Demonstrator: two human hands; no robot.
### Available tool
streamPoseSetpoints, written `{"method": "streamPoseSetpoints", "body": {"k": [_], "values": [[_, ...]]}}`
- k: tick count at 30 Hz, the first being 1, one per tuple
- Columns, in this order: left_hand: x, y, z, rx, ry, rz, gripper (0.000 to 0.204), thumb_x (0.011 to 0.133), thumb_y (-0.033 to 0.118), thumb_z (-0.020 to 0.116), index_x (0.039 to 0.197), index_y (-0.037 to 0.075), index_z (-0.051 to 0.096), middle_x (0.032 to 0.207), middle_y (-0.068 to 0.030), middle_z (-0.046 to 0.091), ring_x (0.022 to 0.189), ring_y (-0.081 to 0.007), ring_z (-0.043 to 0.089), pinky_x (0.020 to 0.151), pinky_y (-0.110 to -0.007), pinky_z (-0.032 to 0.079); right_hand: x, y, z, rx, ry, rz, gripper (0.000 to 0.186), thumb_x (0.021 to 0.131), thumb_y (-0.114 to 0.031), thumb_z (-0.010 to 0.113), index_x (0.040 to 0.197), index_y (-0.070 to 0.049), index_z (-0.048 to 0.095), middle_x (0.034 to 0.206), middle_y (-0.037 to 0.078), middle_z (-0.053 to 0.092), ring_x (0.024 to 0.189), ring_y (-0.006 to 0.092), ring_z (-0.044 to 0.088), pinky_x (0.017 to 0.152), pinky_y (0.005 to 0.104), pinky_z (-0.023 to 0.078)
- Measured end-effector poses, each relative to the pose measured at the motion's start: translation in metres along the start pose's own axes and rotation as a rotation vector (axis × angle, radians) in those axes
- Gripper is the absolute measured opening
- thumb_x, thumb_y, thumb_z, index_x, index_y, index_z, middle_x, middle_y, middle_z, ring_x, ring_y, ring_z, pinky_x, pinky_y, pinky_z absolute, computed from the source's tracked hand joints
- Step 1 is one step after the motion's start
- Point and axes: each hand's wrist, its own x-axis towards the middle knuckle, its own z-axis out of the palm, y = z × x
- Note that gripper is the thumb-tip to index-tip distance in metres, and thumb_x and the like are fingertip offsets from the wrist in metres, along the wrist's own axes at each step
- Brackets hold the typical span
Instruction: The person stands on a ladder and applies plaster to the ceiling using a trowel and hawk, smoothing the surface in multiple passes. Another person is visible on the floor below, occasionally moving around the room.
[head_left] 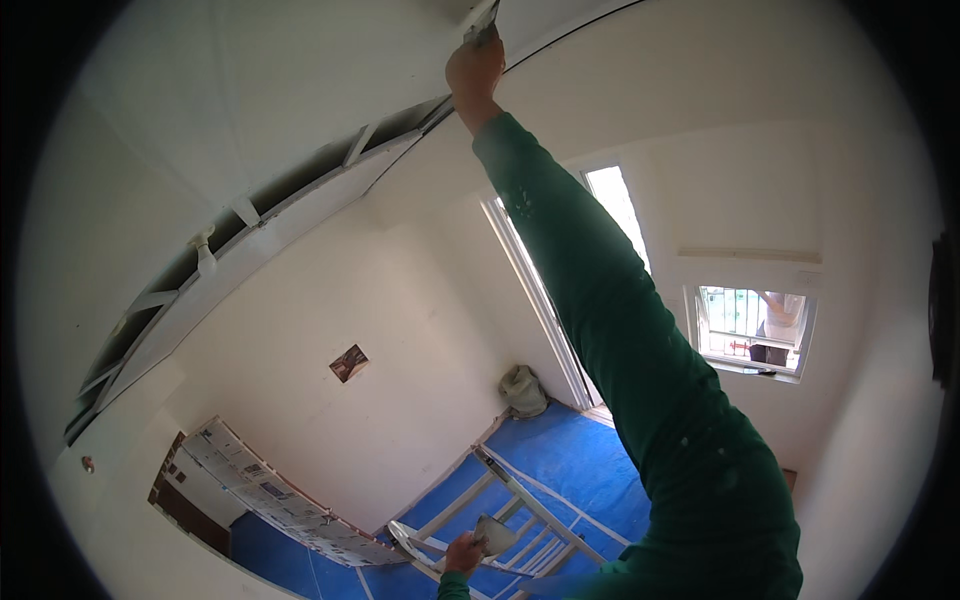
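Observation:
My right hand [474, 70] is raised high in a long green sleeve, closed on a putty knife [483, 18] whose blade is at the white ceiling [240, 60]; the blade is partly hidden by my fingers. My left hand [463, 553] is low in the view, gripping a wide metal scraper [496, 537]. A long dark recess with small white brackets [245, 212] runs along the ceiling edge, left of my raised hand.
A metal ladder or scaffold frame [515, 500] stands below on a blue floor covering [590, 465]. A covered panel [250, 475] leans at lower left. A bag [522, 392] sits in the corner. Beyond the small window [705, 320] is another person [782, 320].

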Motion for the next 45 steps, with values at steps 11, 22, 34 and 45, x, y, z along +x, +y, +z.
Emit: {"method": "streamPoseSetpoints", "body": {"k": [11, 22, 34, 45], "values": [[-0.004, 0.011, -0.008, -0.018, 0.007, -0.013, 0.041, 0.091, 0.046, 0.073, 0.103, 0.006, 0.070, 0.094, -0.0198, 0.073, 0.095, -0.0432, 0.068, 0.082, -0.051, 0.053, -0.039, -0.011, 0.024, -0.022, -0.078, -0.221, 0.042, 0.096, -0.003, 0.053, 0.136, 0.009, 0.050, 0.121, 0.029, 0.058, 0.109, 0.0412, 0.061, 0.092, 0.0477, 0.053], [-0.003, 0.007, -0.007, -0.059, -0.002, -0.013, 0.041, 0.092, 0.047, 0.071, 0.101, 0.007, 0.069, 0.094, -0.0197, 0.073, 0.095, -0.0435, 0.068, 0.081, -0.050, 0.052, 0.070, -0.028, -0.041, 0.879, -0.391, 0.737, 0.028, 0.101, 0.000, 0.046, 0.123, 0.017, 0.050, 0.115, 0.029, 0.058, 0.101, 0.0395, 0.062, 0.093, 0.0497, 0.060], [-0.008, 0.008, -0.007, -0.008, -0.002, 0.009, 0.045, 0.094, 0.048, 0.068, 0.097, 0.003, 0.066, 0.098, -0.0231, 0.072, 0.097, -0.0462, 0.067, 0.082, -0.052, 0.052, 0.036, -0.043, -0.135, 0.880, -0.396, 0.540, 0.036, 0.101, 0.001, 0.044, 0.134, 0.014, 0.051, 0.120, 0.024, 0.064, 0.106, 0.0370, 0.064, 0.101, 0.0459, 0.056], [-0.003, -0.007, -0.006, -0.087, -0.037, 0.088, 0.038, 0.099, 0.038, 0.067, 0.101, 0.001, 0.062, 0.097, -0.0251, 0.068, 0.093, -0.0437, 0.066, 0.081, -0.046, 0.051, -0.285, -0.051, -0.393, 0.329, -0.680, 0.760, 0.026, 0.099, -0.003, 0.061, 0.124, 0.005, 0.061, 0.112, 0.012, 0.071, 0.095, 0.0210, 0.069, 0.087, 0.0351, 0.054]]}}
